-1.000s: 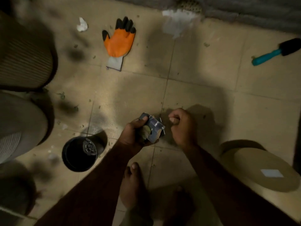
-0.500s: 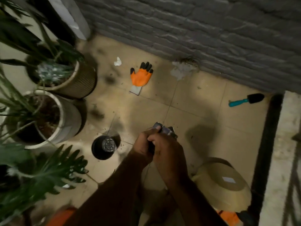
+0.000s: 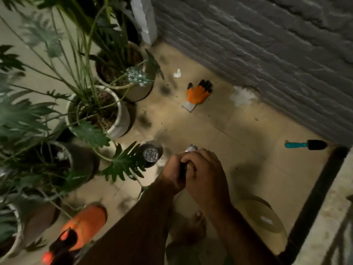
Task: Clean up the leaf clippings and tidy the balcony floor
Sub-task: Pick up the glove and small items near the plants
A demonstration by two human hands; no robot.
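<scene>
Balcony floor point(image 3: 238, 131) flecked with debris point(image 3: 256, 119), left hand point(image 3: 172, 174) and right hand point(image 3: 207, 177) gripping grey packet point(image 3: 192, 148), lid label point(image 3: 266, 220) unreadable.

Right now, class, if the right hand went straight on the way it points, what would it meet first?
The left hand, gripping a grey scrap; the right hand overlaps it. Beyond lies the black pot; depth unclear.

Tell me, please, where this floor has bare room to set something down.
Bare tile lies between the orange glove, the teal brush and the brick wall, and between the brush and the round beige container. Crowded: the left, packed with potted plants, a small black pot and an orange sprayer.
</scene>
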